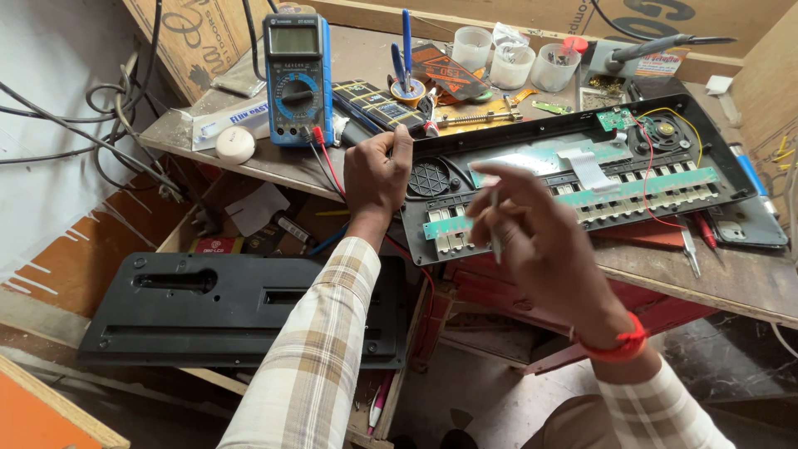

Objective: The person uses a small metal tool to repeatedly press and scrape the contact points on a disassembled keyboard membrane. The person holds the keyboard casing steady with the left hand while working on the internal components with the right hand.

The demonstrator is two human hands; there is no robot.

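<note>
You are steadying the near-left corner of the opened keyboard chassis with your left hand, fingers curled over its edge. Your right hand is pinching a thin metal tool above the green circuit strip. Judged step: probing contacts; precise tip placement follows. 3 clear cups are sitting far; contents unclear.
</note>
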